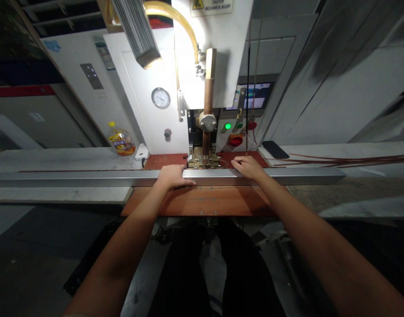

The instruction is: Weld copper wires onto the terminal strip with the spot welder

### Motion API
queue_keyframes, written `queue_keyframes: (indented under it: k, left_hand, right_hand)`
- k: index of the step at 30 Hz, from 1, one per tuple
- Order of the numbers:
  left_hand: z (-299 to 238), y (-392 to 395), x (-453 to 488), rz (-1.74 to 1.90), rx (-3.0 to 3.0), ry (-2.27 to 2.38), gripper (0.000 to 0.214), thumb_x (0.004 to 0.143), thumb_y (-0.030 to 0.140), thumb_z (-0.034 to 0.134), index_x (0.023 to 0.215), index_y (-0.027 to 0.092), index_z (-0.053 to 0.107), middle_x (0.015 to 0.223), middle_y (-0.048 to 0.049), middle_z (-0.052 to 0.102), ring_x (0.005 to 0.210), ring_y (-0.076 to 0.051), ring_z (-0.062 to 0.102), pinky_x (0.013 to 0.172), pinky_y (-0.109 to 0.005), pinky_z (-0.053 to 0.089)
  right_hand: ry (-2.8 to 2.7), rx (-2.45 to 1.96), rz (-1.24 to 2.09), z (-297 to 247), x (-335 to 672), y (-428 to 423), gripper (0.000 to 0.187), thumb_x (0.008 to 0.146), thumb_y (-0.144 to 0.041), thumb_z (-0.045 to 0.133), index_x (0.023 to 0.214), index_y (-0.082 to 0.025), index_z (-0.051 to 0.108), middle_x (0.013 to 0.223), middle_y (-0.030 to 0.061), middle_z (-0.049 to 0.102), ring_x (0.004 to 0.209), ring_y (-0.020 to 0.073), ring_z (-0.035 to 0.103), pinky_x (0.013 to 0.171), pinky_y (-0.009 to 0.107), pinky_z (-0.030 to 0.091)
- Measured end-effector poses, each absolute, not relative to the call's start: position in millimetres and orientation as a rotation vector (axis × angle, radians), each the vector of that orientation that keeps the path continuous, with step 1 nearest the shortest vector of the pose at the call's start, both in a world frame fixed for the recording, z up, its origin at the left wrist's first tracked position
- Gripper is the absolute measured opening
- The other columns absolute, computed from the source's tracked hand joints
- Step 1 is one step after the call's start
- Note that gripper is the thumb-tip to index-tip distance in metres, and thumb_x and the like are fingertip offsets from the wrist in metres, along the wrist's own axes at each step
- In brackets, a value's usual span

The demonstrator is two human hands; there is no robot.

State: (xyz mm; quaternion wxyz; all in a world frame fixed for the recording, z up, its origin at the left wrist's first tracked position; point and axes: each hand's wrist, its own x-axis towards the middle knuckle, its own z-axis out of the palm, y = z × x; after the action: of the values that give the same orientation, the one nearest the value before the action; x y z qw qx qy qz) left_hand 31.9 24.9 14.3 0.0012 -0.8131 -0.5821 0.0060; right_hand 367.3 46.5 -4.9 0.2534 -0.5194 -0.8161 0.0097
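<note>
While both my hands are parked on the long grey square-section metal bar (pixel 89 177), I'd say I'm at the lining-up step. The bar lies flat across the reddish-brown wooden counter (pixel 202 200), running 9 to 3 o'clock, just in front of the brass fixture (pixel 203 161) under the copper electrode rod (pixel 207 141) at 12.

My left hand (pixel 171 176) is wrapped over the top, fingers closed down on it. My right hand (pixel 250 167) rests on the far edge with its fingers bunched; can't tell if they're pinching anything.

Next move probably calls for a small, steady nudge, square to the fixture. The bar looks straight, dull and clean-edged.
</note>
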Motion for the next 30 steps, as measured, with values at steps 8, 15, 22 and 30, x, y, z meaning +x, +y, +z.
queue_keyframes:
  k: [8,15,22,30]
  left_hand:
    - [17,23,32,0.014,-2.55,-1.846,0.088,0.061,0.096,0.053,0.111,0.025,0.068,0.114,-0.012,0.075,0.105,-0.036,0.068,0.086,-0.04,0.049]
    - [18,22,32,-0.008,-2.556,-1.843,0.088,0.061,0.095,0.053,0.113,0.025,0.068,0.115,-0.0126,0.075,0.106,-0.036,0.068,0.088,-0.041,0.049]
    - [18,23,32,-0.008,-2.55,-1.835,0.089,0.06,0.096,0.053,0.112,0.025,0.068,0.113,-0.0126,0.076,0.106,-0.036,0.068,0.086,-0.04,0.05]
    - [16,24,31,-0.017,-2.561,-1.825,0.091,0.059,0.097,0.051,0.112,0.026,0.068,0.111,-0.0117,0.076,0.106,-0.036,0.069,0.086,-0.041,0.051]
  right_hand:
    - [-2.217,-1.393,0.135,1,367,43,0.035,0.09,-0.036,0.042,0.071,-0.021,0.066,0.083,0.0078,0.075,0.079,0.0203,0.064,0.078,0.029,0.041]
    - [-2.153,-1.322,0.245,9,358,41,0.038,0.091,-0.04,0.04,0.063,-0.022,0.056,0.073,0.005,0.068,0.074,0.0188,0.059,0.074,0.029,0.041]
    - [-2.155,-1.316,0.357,10,341,44,0.038,0.09,-0.046,0.041,0.062,-0.022,0.052,0.067,0.0026,0.062,0.068,0.0173,0.055,0.069,0.029,0.039]
    - [-2.184,-1.343,0.405,9,325,50,0.034,0.088,-0.042,0.044,0.063,-0.022,0.056,0.075,0.0042,0.068,0.073,0.0179,0.057,0.071,0.028,0.04]
